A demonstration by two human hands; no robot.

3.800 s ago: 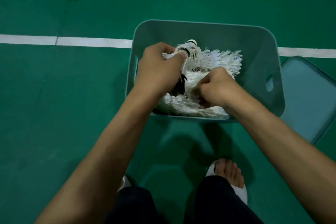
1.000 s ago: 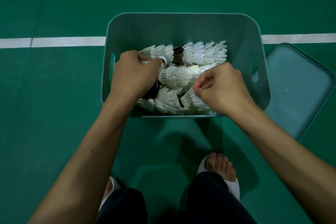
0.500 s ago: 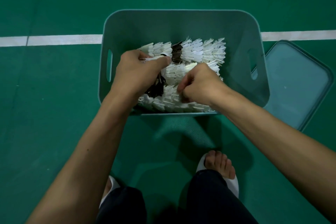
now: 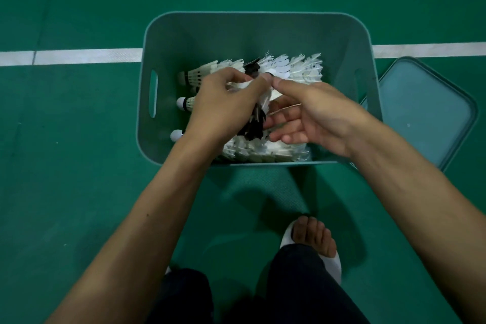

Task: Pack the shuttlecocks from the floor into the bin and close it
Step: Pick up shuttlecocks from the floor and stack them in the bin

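Two hands of mine are over the open teal bin (image 4: 236, 34), which sits on the green floor (image 4: 79, 139) across a white line (image 4: 86, 56). My left hand (image 4: 223, 108) is curled round a stack of shuttlecocks (image 4: 253, 127) (white feathers at my fingertips, dark ones lower down), held just above the pile. My right hand (image 4: 313, 116) is beside it, palm turned toward the stack, fingers loose and spread, thumb reaching up near my left thumb; whether it touches the feathers I cannot tell. Many loose shuttlecocks (image 4: 297, 68) lie in rows inside the bin, and three cork tips (image 4: 181, 104) point at its left wall. The lid (image 4: 426, 108) lies flat on the floor just right of the bin. My foot (image 4: 313, 239), in a white slide, stands near the bin's front wall.
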